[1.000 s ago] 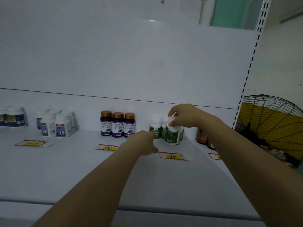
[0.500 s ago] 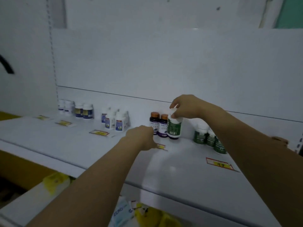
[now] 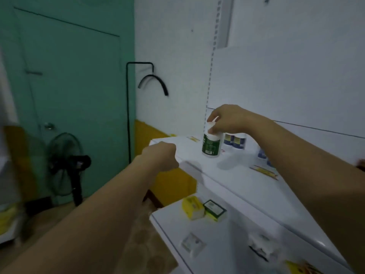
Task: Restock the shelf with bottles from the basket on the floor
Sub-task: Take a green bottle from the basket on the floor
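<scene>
Right hand [image 3: 227,120]: fingers curled round the white cap of the green-label bottle [image 3: 211,144], gripping it from above.
Bottle's place: upright at the shelf [image 3: 227,175]'s left end, just in front of the blue-label bottles [image 3: 235,140].
Left hand [image 3: 161,156]: loose fist, nothing in it, by the shelf's front-left corner, apart from the bottle.

No text, number or brand is legible anywhere in the frame; blur and low light obscure all print.

- The green-labelled bottle [image 3: 211,144], centre of the frame, carries a dark green label with a pale patch near its lower edge. Its characters cannot be resolved.
- The blue-labelled bottles [image 3: 235,140], just right of it, show only yellow and blue bands.
- The price tag [image 3: 263,172], right of centre, is yellow. Its figures are unreadable.
- The yellow box [image 3: 192,207] and green box [image 3: 214,210], lower centre, bear blurred labels.
</scene>
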The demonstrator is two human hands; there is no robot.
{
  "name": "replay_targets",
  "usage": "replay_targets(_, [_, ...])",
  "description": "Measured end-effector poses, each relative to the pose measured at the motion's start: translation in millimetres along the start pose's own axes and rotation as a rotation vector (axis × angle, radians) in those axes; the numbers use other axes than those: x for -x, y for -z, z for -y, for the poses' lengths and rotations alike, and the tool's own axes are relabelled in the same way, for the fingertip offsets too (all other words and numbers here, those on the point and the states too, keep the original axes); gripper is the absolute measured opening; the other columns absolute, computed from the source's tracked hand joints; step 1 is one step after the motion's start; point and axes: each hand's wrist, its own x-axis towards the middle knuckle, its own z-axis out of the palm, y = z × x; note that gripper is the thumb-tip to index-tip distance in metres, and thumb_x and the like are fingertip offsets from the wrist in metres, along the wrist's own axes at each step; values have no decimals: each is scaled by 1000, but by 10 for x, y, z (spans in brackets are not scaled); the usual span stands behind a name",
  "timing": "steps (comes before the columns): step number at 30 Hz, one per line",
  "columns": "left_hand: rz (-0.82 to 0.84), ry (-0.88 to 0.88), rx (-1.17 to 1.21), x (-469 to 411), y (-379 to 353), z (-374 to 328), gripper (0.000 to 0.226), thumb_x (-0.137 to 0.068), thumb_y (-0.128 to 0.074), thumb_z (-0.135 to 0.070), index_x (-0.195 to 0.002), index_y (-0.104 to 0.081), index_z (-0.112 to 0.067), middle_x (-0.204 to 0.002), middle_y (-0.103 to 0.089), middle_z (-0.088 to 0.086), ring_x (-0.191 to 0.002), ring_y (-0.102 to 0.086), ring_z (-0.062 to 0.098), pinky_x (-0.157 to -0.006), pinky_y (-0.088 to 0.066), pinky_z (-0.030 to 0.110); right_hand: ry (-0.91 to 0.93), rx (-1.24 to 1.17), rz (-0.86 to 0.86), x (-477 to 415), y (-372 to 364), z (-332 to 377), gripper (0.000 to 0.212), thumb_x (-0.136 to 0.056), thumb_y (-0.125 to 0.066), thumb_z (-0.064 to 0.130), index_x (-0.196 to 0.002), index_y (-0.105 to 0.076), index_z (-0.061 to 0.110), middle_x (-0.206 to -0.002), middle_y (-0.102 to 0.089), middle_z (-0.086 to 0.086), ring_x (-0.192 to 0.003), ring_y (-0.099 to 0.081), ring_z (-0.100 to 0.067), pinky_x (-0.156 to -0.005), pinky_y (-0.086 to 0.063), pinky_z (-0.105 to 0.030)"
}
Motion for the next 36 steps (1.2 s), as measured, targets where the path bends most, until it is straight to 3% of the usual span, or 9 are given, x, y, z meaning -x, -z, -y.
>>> replay_targets(2, [21, 89, 2, -20, -51, 471, 18, -90, -52, -30, -101, -48, -16, -97, -51, 2, -86, -51, 20, -62, -40, 27, 61, -41, 21, -272, -208, 329, 42, -87, -65, 22, -127, -58, 14, -127, -58, -4, -101, -53, -18, -80, -44, -27])
replay_targets(7, [18, 240, 18, -103, -205, 1378, 14, -91, -51, -27, -82, -41, -21, -79, -41, -4, -75, -46, 16, -56, -37, 26, 227, -82, 92, -947, -783, 1078, 39, -87, -64, 21, -124, -61, 10, -124, -60, -8, -107, -56, -22, -81, -47, -29])
replay_targets(9, [36, 277, -2, -186, -274, 1683, 13, -91, -52, -30, -91, -44, -19, -90, -48, -1, -82, -49, 19, -65, -40, 29, 283, -74, 123, -1243, -1022, 1341, 36, -87, -64, 21, -121, -62, 8, -121, -61, -10, -107, -57, -24, -86, -51, -34])
replay_targets(13, [45, 373, -11, -515, -443, 2300, 31, -90, -53, -32, -111, -53, -9, -108, -59, 8, -96, -58, 27, -70, -44, 31, 380, -41, 173, -1919, -1491, 1737, 36, -87, -64, 21, -121, -63, 9, -119, -63, -9, -107, -58, -25, -88, -49, -35])
replay_targets(21, [58, 478, -7, -1458, -681, 3252, 24, -89, -52, -28, -108, -50, -11, -100, -57, 7, -91, -58, 28, -72, -47, 34, 458, -62, 262, -3433, -2061, 2314, 36, -85, -67, 21, -119, -63, 11, -119, -62, -7, -97, -55, -21, -74, -43, -28])
replay_targets(24, [55, 462, -11, -1887, -699, 3590, 23, -90, -51, -29, -104, -48, -12, -102, -58, 8, -92, -58, 28, -70, -43, 32, 467, -94, 279, -3930, -2289, 2529, 38, -86, -66, 20, -122, -62, 11, -122, -61, -7, -101, -55, -21, -72, -42, -26])
replay_targets(27, [55, 432, -6, -2336, -774, 3940, 33, -91, -50, -31, -117, -47, -12, -113, -57, 8, -100, -56, 28, -72, -42, 32, 455, -91, 295, -4408, -2547, 2682, 38, -86, -66, 22, -122, -62, 12, -121, -62, -6, -92, -51, -18, -61, -39, -24])
replay_targets(31, [103, 373, 6, -3011, -985, 4381, 35, -92, -50, -29, -122, -46, -12, -121, -55, 7, -109, -55, 27, -76, -41, 34, 381, -118, 280, -5070, -2912, 2735, 37, -84, -68, 22, -119, -63, 12, -121, -61, -5, -98, -54, -20, -72, -39, -26])
replay_targets(36, [178, 211, 42, -3892, -1243, 4649, 31, -91, -51, -31, -117, -50, -13, -113, -55, 5, -104, -55, 26, -73, -40, 32, 194, -128, 254, -5765, -3178, 2472, 35, -84, -69, 22, -116, -65, 10, -119, -62, -7, -106, -56, -22, -79, -46, -29])
